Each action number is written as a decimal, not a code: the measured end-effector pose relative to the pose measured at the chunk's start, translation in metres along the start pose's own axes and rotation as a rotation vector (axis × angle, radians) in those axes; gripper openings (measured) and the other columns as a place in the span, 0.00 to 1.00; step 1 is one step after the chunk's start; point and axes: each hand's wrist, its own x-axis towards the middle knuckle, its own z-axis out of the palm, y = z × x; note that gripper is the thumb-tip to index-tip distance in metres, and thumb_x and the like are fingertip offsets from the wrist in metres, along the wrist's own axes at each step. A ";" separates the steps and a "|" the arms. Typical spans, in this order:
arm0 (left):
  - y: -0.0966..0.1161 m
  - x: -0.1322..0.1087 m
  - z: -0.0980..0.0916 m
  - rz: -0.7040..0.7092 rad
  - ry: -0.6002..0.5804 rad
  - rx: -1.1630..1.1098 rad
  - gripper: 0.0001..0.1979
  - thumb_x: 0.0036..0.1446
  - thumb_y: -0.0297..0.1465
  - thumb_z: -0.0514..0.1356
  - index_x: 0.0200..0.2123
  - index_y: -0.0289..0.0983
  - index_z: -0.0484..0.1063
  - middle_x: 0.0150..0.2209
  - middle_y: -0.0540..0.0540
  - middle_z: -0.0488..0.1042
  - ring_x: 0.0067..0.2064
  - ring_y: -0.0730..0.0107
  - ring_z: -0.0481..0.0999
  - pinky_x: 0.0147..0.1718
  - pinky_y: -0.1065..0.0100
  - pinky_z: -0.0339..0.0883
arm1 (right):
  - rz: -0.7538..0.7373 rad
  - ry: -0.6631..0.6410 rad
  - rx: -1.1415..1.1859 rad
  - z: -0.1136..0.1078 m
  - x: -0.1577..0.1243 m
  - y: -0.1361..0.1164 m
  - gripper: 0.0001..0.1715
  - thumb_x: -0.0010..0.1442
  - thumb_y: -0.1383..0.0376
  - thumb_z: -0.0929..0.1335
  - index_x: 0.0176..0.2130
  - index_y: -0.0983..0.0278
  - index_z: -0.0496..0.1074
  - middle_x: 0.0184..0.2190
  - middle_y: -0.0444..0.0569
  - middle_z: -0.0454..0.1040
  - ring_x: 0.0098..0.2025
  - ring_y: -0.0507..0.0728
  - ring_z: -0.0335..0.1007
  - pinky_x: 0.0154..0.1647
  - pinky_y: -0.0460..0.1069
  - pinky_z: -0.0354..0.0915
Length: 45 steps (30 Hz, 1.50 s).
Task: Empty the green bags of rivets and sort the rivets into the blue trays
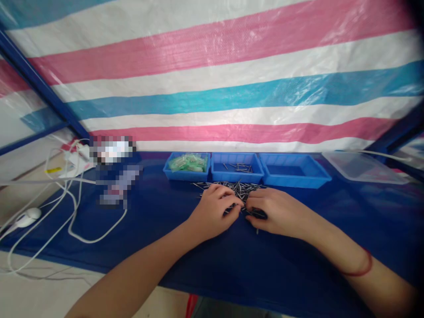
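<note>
A loose pile of thin metal nail-like pins (243, 189) lies on the dark blue tabletop, and both hands are at its near side. My left hand (215, 211) curls over the pile's left part, with thumb and forefinger tips close together in a pinch. What is in that pinch is too small to make out. Opposite it, my right hand (276, 211) has bent fingers at the pile's right part. Its thumb stands apart from the forefinger, and dark pins show in the gap. The fingertips of the two hands nearly meet.
Behind the pile stand three blue bins: the left bin (187, 176) has green-tinted plastic packets (188, 163), the middle bin (236, 176) a few pins, the right bin (294, 180) nothing visible. A clear plastic lid (362, 168) lies right. White cables (79, 240) and a blurred-out device (114, 149) are left.
</note>
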 end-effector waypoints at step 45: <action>0.001 0.004 -0.006 -0.108 0.024 -0.221 0.12 0.64 0.37 0.55 0.39 0.38 0.76 0.38 0.48 0.78 0.42 0.67 0.73 0.44 0.67 0.61 | 0.371 0.616 0.943 0.023 0.004 -0.017 0.10 0.54 0.59 0.72 0.38 0.59 0.73 0.32 0.45 0.77 0.32 0.53 0.75 0.35 0.47 0.72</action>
